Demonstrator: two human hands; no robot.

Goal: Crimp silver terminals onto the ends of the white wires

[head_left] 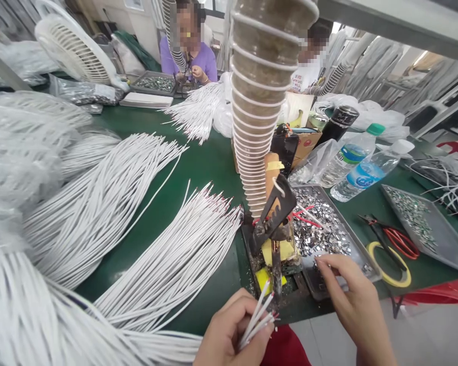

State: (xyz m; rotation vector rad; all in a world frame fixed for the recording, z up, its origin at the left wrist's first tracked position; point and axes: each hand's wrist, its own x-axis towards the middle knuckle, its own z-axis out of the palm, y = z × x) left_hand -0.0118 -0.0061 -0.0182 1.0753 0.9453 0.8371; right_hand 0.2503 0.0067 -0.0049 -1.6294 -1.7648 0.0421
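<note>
Probably light and bendy, white wires are best held near their ends, as by clamped left fingers; right fingers are pinched together.

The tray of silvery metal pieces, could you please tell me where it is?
In the head view, the tray sits right of centre, left of the yellow ring, with the right hand over its near end.

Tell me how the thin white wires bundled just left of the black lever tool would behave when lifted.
The white wire bundle would probably sag, since its long, thin strands curve. It may also splay, as no tie shows and its far ends sit unevenly.
</note>
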